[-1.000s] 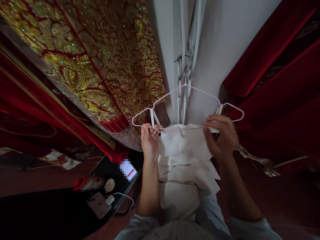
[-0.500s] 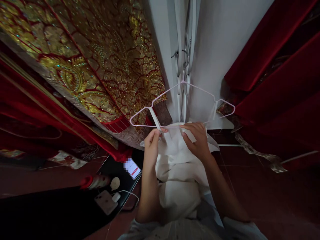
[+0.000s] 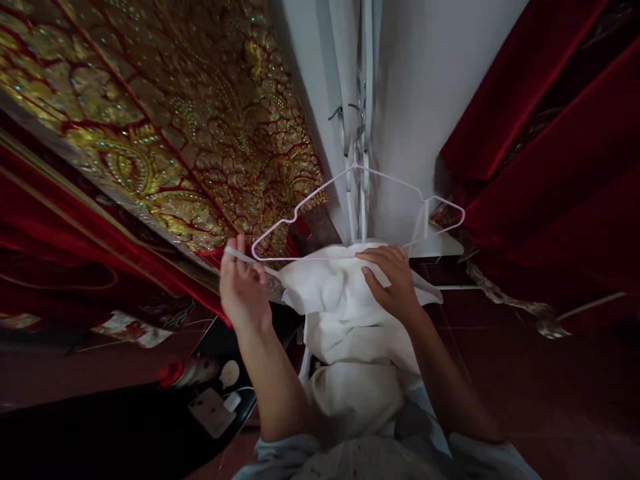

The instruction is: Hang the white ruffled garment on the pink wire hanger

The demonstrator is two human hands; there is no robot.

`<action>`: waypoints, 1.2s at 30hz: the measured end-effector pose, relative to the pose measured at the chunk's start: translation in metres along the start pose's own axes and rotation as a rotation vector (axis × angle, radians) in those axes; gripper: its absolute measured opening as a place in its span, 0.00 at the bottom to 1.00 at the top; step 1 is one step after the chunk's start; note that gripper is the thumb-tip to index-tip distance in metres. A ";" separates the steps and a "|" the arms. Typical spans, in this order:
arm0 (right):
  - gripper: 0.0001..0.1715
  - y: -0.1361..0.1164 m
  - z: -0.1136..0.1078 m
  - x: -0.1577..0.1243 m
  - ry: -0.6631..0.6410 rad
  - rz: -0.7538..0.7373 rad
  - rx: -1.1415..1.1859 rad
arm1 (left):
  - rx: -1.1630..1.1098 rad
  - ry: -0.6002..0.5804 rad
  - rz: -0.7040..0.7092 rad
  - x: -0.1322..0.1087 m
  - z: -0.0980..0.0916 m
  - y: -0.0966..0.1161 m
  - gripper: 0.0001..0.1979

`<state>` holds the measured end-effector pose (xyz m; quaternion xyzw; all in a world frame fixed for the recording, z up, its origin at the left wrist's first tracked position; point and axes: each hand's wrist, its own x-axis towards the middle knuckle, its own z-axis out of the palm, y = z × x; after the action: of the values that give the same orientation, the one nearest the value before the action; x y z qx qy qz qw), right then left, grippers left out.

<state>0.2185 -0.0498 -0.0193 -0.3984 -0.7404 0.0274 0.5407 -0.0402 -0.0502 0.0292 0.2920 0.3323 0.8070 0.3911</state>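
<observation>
A pale pink clothes hanger [image 3: 325, 188] with a metal hook hangs in front of me. White cloth, apparently a garment [image 3: 340, 283], lies below its lower bar and over my lap. One white strap [image 3: 420, 220] loops over the hanger's right shoulder notch. The left notch is bare; the other white strap [image 3: 237, 254] is drawn out past the hanger's left end, caught in the fingers of my left hand [image 3: 245, 290]. My right hand [image 3: 393, 280] has its fingers over the lower bar and the garment's top edge, with the thumb apart below.
Gold sequinned cloth [image 3: 200, 133] hangs at left, red garments [image 3: 550, 153] at right. White upright rails [image 3: 367, 100] stand behind the hanger. On a black surface at lower left lie a phone [image 3: 213, 408], a white charger [image 3: 233, 401] and a red-topped bottle [image 3: 193, 371].
My left hand has moved left and slightly up, pulling the left strap off the hanger's notch and outward. My right hand stays at the lower bar. The lit phone is now hidden.
</observation>
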 end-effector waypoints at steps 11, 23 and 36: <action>0.15 -0.004 -0.034 0.012 0.184 0.023 0.010 | 0.037 -0.282 -0.187 -0.033 0.043 -0.033 0.20; 0.11 0.029 -0.064 0.041 0.118 0.392 0.124 | 0.081 -0.278 -0.114 -0.036 0.043 -0.034 0.23; 0.35 0.057 -0.084 0.047 0.212 0.311 0.103 | 0.037 -0.335 -0.196 -0.035 0.044 -0.033 0.24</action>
<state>0.3150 -0.0144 0.0255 -0.4804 -0.6065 0.1060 0.6246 0.0247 -0.0505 0.0233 0.3955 0.3044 0.6989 0.5124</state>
